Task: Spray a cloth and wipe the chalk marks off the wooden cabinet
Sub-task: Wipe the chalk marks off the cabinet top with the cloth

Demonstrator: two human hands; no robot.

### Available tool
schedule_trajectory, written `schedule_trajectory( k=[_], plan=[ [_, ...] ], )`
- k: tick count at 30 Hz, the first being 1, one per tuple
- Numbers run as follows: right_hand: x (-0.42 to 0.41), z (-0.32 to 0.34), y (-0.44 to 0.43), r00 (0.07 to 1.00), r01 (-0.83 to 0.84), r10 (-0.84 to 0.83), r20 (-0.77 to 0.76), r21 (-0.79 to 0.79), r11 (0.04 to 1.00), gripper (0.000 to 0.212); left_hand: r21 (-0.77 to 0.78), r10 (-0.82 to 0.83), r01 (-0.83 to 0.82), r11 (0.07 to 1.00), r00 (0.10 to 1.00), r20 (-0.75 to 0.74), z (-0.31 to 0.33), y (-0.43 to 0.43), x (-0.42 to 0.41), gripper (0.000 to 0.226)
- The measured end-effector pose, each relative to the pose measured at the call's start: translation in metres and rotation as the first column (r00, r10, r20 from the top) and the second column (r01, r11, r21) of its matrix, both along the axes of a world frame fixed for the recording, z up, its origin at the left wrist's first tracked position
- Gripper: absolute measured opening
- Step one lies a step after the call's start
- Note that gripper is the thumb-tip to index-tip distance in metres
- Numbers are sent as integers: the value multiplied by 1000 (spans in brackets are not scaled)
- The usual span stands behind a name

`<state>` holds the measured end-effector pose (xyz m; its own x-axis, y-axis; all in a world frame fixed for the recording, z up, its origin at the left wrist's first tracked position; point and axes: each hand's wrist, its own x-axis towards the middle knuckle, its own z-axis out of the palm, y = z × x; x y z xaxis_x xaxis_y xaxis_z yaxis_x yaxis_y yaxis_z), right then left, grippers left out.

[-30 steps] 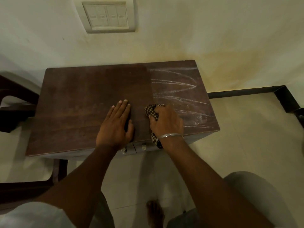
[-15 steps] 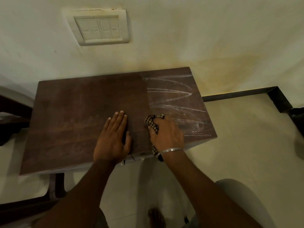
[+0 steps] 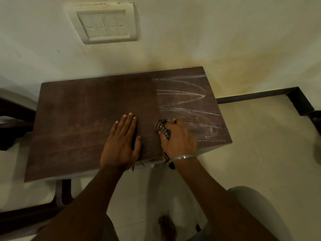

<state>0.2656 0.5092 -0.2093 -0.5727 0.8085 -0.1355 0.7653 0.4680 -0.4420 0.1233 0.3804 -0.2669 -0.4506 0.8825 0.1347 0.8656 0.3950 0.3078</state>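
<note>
A dark wooden cabinet [image 3: 83, 122] stands against the wall, seen from above. White zigzag chalk marks [image 3: 184, 100] cover the right third of its top; the left part shows only faint smears. My right hand [image 3: 178, 140] presses a bunched checkered cloth [image 3: 163, 127] onto the top near the front edge, at the left end of the chalk marks. A tail of the cloth hangs over the front edge by my wrist. My left hand [image 3: 123, 143] lies flat, palm down, on the top just left of the cloth. No spray bottle is in view.
A switch plate [image 3: 106, 25] is on the cream wall behind the cabinet. Dark wooden furniture [image 3: 12, 119] stands at the left. Tiled floor [image 3: 271, 153] lies to the right with a black skirting [image 3: 257, 94]. My bare foot [image 3: 166, 226] is below.
The view has tilted downward, so the cabinet sits lower in the frame. My right hand with the cloth stays near the front edge with little shift; my left hand has stayed flat.
</note>
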Motion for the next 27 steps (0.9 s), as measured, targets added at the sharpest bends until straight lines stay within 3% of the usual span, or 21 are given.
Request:
schedule_trajectory(
  k=[3,10,17,24,27],
  plan=[
    [16,-1,-8,999,-10,11,47,-4,1000,32,-29,7,-7,1000,1000,-5,1,0,1,66],
    [-35,-1,24,999,36,-35,-29,55,998,32,-37,15,-14,999,1000,13,-1,1,-1,68],
    [-5,-5,4,999,26,-27,17,37,999,34,-33,32,-31,999,999,33,3,1,2,68],
    [-69,-3,41,998,29,-25,-55,69,997,30,-34,35,-34,999,999,33,0,1,0,66],
    [-48,-5,29,1000,5,-5,-3,76,997,34,-40,34,-32,999,999,40,1,0,0,67]
  ],
)
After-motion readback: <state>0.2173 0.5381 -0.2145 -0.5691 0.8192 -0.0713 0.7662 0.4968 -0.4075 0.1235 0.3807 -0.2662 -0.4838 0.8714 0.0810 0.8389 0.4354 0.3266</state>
